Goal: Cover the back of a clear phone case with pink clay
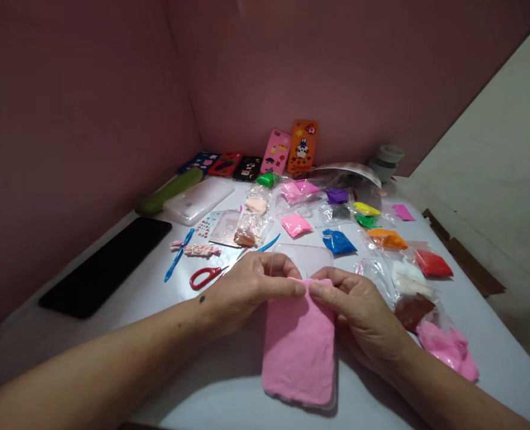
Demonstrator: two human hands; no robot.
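Note:
A clear phone case (303,255) is held between my two hands, its lower part covered by a sheet of pink clay (298,346). My left hand (251,286) pinches the left edge, with the thumb on the clay's top edge and the fingers curled behind. On the right edge, my right hand (359,304) grips in the same way, its thumb on the clay near the other thumb. The case's upper part is bare and see-through. Its lower end lies low over the white table (193,382). Some fingertips are hidden behind the case.
Red scissors (205,278), a blue tool (179,255) and a black phone (108,266) lie left. Bags of coloured clay, including blue (339,242), red (434,263) and pink (448,349), spread behind and right. Decorated cases, one orange (302,146), stand by the wall.

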